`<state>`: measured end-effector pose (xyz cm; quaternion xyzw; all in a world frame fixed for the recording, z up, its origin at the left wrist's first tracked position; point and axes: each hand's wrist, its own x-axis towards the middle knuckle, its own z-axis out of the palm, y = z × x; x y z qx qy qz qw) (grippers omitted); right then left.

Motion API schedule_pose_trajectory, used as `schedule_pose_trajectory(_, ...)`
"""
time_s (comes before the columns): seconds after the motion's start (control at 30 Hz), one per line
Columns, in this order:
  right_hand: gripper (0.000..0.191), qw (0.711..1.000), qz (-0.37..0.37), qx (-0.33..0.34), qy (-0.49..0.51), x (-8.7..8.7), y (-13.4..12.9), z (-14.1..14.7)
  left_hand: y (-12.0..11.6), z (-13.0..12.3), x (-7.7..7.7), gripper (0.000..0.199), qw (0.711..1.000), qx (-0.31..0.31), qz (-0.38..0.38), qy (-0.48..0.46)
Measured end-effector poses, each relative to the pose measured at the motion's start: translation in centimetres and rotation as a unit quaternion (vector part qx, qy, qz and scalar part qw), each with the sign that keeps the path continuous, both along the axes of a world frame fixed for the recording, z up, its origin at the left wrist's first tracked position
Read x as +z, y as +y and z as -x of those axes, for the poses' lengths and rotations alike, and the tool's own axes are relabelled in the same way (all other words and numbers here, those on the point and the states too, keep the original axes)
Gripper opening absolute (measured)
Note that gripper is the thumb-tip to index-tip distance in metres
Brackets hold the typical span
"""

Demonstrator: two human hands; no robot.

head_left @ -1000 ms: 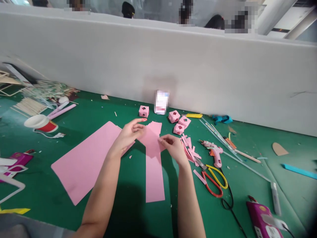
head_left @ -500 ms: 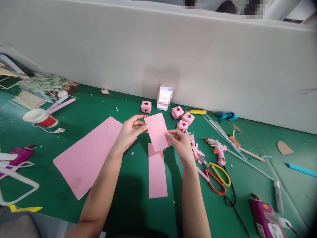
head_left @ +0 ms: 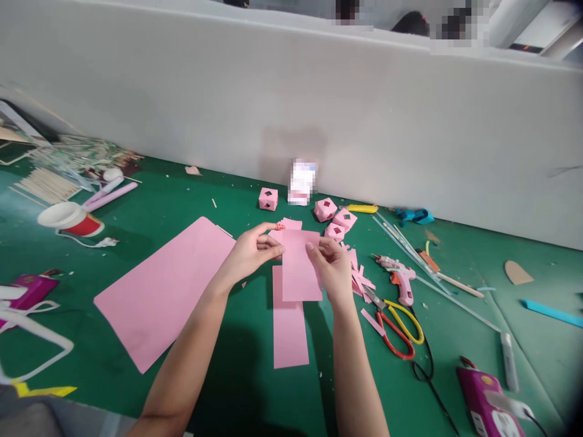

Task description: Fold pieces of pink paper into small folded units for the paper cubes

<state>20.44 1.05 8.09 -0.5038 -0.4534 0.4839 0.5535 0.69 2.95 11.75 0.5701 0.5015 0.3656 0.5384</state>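
Between my two hands is a small rectangle of pink paper [head_left: 300, 273], held up over the green tabletop. My left hand [head_left: 257, 247] pinches its left edge near the top, and my right hand [head_left: 334, 264] grips the right edge with the thumb on the face. Below it a longer pink paper strip [head_left: 290, 337] lies flat on the table, partly covered by the held piece. Left of my left forearm lies a large pink sheet [head_left: 168, 285]. Beyond my hands sit several pink folded paper shapes with diamond holes, such as this cube [head_left: 268, 199].
A glowing phone [head_left: 302, 182] leans on the grey partition [head_left: 291, 91]. Right: scissors [head_left: 396, 328], pink paper scraps [head_left: 362, 279], a pink glue gun [head_left: 401, 279], a yellow cutter [head_left: 362, 209], a purple power box [head_left: 489, 397]. Left: a paper cup [head_left: 70, 218] and wooden sticks [head_left: 50, 185].
The held pink paper has turned from a tilt to nearly upright and has come slightly lower and to the right. Both hands still hold it.
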Motion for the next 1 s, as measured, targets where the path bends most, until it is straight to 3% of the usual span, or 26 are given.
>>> schedule_pose_trajectory(0.37,0.028,0.997,-0.027,-0.043,-0.058,0.5,-0.4,1.0,0.1,0.0,-0.3,0.054,0.999,0.031,-0.006,-0.015)
schedule_pose_trajectory(0.57,0.031,0.975,-0.118,-0.096,-0.164,2.0,-2.4,2.2,0.3,0.1,-0.5,0.055,0.998,0.052,0.003,-0.024)
schedule_pose_trajectory(0.7,0.027,0.975,-0.126,-0.05,-0.178,2.7,-3.3,2.3,0.2,0.0,-0.2,0.051,0.998,0.057,0.009,-0.039)
schedule_pose_trajectory(0.9,0.017,0.994,-0.075,0.044,-0.064,2.9,-2.9,1.3,0.0,0.4,0.1,0.05,0.996,0.051,0.007,-0.072)
schedule_pose_trajectory(1.0,0.021,0.992,-0.05,0.07,-0.09,2.7,-2.8,1.0,-0.1,0.5,0.3,0.045,0.997,0.054,-0.006,-0.051)
